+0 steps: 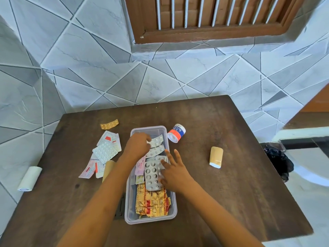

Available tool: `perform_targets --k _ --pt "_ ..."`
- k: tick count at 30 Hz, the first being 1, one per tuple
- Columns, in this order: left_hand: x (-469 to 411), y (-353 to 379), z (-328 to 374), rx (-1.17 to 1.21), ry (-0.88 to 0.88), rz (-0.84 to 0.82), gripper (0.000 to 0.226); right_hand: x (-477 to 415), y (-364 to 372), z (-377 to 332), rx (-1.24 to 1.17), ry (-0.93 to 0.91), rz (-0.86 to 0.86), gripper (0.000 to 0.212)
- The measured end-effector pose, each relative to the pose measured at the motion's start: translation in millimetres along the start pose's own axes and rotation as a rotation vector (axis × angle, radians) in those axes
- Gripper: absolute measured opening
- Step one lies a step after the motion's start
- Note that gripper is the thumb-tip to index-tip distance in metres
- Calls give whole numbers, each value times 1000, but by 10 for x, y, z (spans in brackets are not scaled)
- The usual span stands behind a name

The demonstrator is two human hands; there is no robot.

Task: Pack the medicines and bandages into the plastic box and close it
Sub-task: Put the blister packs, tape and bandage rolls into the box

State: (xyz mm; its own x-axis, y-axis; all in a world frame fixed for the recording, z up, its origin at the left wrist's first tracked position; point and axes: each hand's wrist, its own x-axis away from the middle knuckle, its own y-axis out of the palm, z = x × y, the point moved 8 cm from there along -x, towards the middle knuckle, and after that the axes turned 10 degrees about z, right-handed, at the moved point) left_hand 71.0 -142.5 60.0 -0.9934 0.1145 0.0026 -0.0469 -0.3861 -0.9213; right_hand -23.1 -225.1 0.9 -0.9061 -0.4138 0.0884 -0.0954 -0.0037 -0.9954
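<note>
Sitting open on the table (231, 175), the plastic box (128, 207) holds yellow packets nearest; the right hand (173, 172) presses spread fingers on a blister sheet (151, 172), likely flattening it; the left hand (138, 144) pinches a foil strip (157, 140); bandage rolls (216, 157) lie outside.

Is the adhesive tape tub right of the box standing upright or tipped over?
Tipped over. The adhesive tape tub lies on its side on the table, its printed label facing up and one round end turned toward the plastic box.
</note>
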Motion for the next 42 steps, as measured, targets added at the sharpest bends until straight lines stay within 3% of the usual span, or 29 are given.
perform_targets --k 4,8,13,18,20,27,32,34,38,42 --pt "-44 -10 163 66 45 27 26 32 -224 174 -181 71 290 46" --pt "-201 81 505 146 137 55 25 286 -277 816 -345 437 517 50" --pt "-466 590 994 -78 254 -79 43 698 22 1660 -310 930 263 62" --pt "-624 1034 1082 -471 272 -89 69 811 215 1958 -356 1076 190 59" --pt "-653 1117 1063 -508 265 -65 73 797 285 1990 -433 1115 173 55" --pt "-664 880 964 -227 176 -51 66 692 -88 1948 -541 1072 309 35" --pt "-478 129 668 38 91 133 68 218 -747 1612 -635 770 521 36" --pt "-384 -124 389 -3 58 155 69 -42 -929 1403 -673 653 547 40" --pt "-220 -212 -128 -146 -5 26 66 -579 -984 900 -616 413 429 42" --pt "-102 -49 -238 -231 63 -51 63 -939 -753 538 -390 261 241 30"
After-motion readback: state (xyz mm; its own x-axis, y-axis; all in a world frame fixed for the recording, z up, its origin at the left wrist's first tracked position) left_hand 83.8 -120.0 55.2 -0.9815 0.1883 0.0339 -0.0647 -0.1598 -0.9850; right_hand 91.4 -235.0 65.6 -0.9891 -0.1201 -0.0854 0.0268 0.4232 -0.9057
